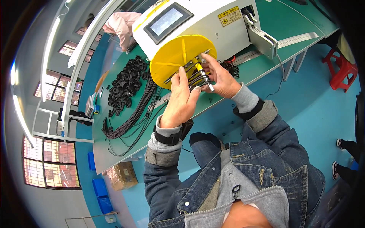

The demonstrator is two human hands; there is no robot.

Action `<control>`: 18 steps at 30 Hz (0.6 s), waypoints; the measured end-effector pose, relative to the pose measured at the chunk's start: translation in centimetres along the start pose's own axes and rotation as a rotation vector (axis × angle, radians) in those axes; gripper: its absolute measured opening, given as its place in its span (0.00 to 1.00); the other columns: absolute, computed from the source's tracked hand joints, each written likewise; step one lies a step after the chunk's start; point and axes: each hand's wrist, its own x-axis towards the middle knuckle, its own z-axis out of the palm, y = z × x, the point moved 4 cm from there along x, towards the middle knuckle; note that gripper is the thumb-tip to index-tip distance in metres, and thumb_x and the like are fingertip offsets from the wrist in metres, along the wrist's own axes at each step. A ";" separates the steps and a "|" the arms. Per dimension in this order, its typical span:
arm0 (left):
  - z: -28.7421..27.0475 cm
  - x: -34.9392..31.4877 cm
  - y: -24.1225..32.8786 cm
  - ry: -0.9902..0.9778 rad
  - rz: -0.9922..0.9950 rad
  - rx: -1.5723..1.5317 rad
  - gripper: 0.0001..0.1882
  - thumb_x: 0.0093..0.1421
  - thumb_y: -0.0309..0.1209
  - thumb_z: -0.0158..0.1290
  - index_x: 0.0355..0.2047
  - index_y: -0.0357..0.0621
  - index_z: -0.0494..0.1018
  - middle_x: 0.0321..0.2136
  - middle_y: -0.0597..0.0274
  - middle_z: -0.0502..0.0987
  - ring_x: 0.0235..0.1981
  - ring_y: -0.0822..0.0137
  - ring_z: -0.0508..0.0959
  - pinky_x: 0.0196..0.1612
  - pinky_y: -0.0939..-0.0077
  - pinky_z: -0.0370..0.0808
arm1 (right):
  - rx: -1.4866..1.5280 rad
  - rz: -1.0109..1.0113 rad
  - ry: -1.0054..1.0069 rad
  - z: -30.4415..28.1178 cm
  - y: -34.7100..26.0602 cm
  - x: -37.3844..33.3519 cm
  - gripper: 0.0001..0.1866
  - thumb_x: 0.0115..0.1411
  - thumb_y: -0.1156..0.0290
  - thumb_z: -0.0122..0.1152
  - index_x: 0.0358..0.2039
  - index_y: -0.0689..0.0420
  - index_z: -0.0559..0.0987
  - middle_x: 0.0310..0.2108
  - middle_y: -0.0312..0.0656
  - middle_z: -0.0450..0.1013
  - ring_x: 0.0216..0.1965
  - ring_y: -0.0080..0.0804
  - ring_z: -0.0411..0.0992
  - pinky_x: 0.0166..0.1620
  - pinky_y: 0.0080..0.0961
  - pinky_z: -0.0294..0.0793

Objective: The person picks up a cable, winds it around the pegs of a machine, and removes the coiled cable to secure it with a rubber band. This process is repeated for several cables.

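green table (102,150), cable (195,80) partly hidden

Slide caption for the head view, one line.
Left hand and right hand at a coil of black cable before the yellow disc of a white machine on a green table.

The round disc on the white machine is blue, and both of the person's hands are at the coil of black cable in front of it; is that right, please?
Not quite: the round disc is yellow, not blue, as the head view shows. The left hand and right hand are indeed at the black cable coil.
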 end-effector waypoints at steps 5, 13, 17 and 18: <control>0.7 -0.2 0.4 0.031 -0.057 -0.051 0.21 0.55 0.28 0.45 0.46 0.26 0.56 0.38 0.36 0.63 0.37 0.39 0.68 0.39 0.57 0.68 | 0.150 -0.012 0.306 2.3 0.5 -2.6 0.30 0.48 0.74 0.63 0.49 0.62 0.59 0.40 0.47 0.67 0.40 0.30 0.68 0.44 0.25 0.70; 0.7 -0.3 2.3 0.092 -0.042 0.230 0.12 0.53 0.27 0.47 0.35 0.33 0.60 0.28 0.43 0.67 0.27 0.44 0.73 0.27 0.57 0.71 | -0.569 -0.167 0.313 2.0 -2.4 -2.2 0.17 0.49 0.75 0.56 0.37 0.62 0.61 0.24 0.55 0.70 0.27 0.52 0.72 0.29 0.38 0.71; 0.8 -0.3 2.4 0.082 0.010 0.367 0.09 0.51 0.26 0.47 0.31 0.36 0.60 0.24 0.49 0.68 0.21 0.51 0.74 0.23 0.64 0.73 | -0.575 -0.069 0.304 1.9 -2.6 -2.4 0.14 0.50 0.75 0.53 0.35 0.62 0.62 0.24 0.55 0.70 0.28 0.55 0.70 0.30 0.36 0.70; 0.9 -0.6 2.8 0.089 0.010 0.370 0.09 0.51 0.26 0.47 0.31 0.36 0.60 0.24 0.49 0.68 0.21 0.51 0.74 0.23 0.64 0.73 | -0.575 -0.076 0.301 1.9 -3.0 -2.8 0.14 0.50 0.75 0.53 0.35 0.62 0.62 0.24 0.55 0.70 0.28 0.55 0.70 0.30 0.36 0.70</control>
